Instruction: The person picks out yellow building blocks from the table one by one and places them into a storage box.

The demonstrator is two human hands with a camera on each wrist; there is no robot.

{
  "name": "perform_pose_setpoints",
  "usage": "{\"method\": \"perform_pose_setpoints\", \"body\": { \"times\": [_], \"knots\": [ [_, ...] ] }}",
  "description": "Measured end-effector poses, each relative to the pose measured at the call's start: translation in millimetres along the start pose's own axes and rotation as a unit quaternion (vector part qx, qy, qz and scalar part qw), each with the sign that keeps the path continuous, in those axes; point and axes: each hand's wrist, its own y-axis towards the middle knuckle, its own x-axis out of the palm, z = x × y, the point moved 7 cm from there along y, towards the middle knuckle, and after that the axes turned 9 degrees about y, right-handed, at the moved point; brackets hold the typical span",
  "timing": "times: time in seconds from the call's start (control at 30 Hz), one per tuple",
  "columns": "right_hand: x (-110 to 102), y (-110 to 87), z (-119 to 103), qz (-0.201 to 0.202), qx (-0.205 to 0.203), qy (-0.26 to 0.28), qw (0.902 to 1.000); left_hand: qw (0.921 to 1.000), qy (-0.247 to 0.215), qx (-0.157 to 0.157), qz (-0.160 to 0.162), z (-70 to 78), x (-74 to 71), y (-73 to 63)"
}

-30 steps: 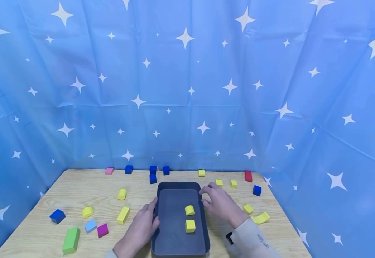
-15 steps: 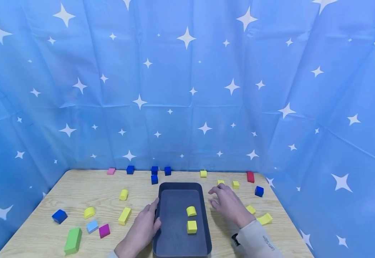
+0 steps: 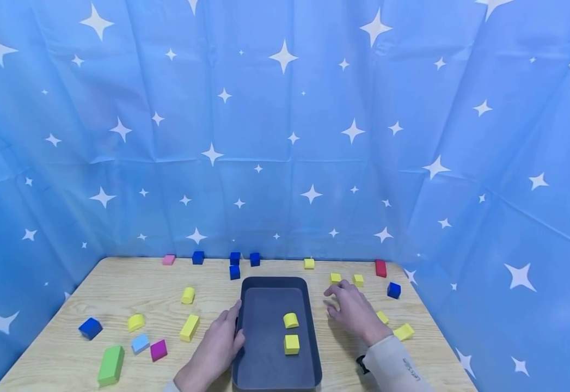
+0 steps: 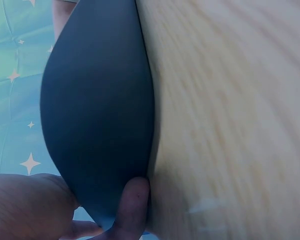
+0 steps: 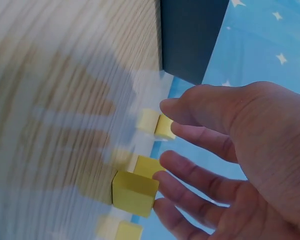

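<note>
"Gripping what, the left hand (image 3: 216,345)?"
"A shallow, dark-grey tray (image 3: 263,316) with rounded corners, by its side, on the wooden surface (image 3: 142,288)."
"And the right hand (image 3: 358,314)?"
"Fingers apart, just beside it."

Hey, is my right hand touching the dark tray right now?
Apart. The head view shows it: bare tabletop is visible between the right hand and the tray's right rim.
</note>
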Motion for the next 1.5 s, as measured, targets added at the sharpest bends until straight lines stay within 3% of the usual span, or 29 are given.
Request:
{"method": "perform_pose_setpoints", "body": {
  "times": [0.4, 0.7, 1.0, 1.5],
  "knots": [
    [-2, -3.2, 15, 0.016, 0.013, -0.017, 0.9996, 0.9999, 0.004, -0.005, -0.013, -2.1, 6.3, 2.2],
    [-1, -4.6, 25, -0.002, 0.047, 0.015, 0.9988, 1.0000, 0.010, 0.001, 0.002, -0.9, 2.7, 2.0],
    [1, -8.1, 29, 0.006, 0.051, 0.050, 0.9974, 1.0000, 0.007, 0.001, 0.001, -0.2, 2.5, 0.6],
    [-3, -13.3, 31, 0.016, 0.059, 0.066, 0.9959, 1.0000, 0.005, 0.002, 0.001, -0.3, 1.8, -0.4]
  ]
}}
